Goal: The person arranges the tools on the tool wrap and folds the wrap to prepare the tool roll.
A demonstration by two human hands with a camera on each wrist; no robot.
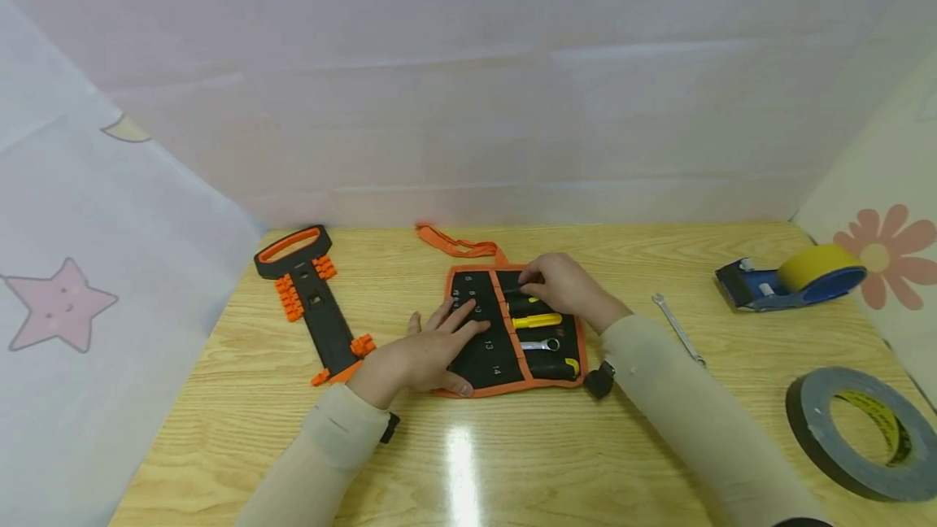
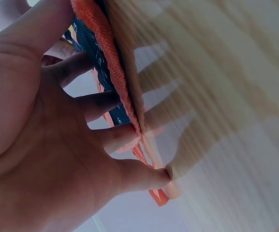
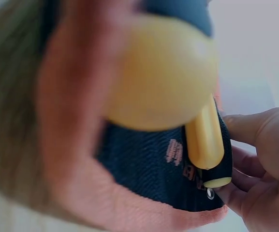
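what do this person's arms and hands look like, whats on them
Both hands, the left hand and the right hand, are bare, with no gloves. The left sleeve and right sleeve are long, plain and cream-coloured. A small black device sits at each wrist, left device and right device; no markings can be made out.

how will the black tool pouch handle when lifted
The tool pouch probably bends, since it looks woven. It may feel weighty, with a wrench and yellow handle in it. Both might slip out if tipped: their ends are uncovered.
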